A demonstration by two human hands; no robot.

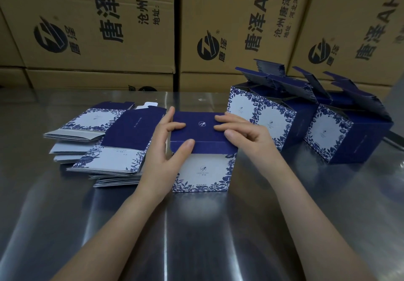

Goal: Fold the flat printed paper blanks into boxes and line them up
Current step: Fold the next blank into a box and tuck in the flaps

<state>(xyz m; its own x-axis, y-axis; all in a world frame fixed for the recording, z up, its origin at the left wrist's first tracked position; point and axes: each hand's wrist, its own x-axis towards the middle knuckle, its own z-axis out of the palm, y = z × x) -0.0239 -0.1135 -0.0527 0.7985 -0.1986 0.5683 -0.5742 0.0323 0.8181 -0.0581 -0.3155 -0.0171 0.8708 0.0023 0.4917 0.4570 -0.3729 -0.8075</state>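
At frame centre, the lid of the box (203, 171) was pressed down by the left hand (172, 143) and right hand (244, 134), fingers extended

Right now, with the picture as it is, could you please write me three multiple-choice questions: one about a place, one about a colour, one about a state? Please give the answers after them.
1. Where does the stack of flat blue-and-white printed paper blanks lie, seen from the person?
A. left of the upright blue-and-white paper box being closed
B. right of it
C. on the floor

2. What colour is the lid flap that the fingers press?
A. red
B. dark blue
C. green

3. How are the lids of the folded paper boxes at the right?
A. taped shut
B. torn off
C. standing open

Answers:
1 A, the stack lies beside the left hand.
2 B, the flap between the left hand and the right hand is dark blue.
3 C, their flaps stick up.
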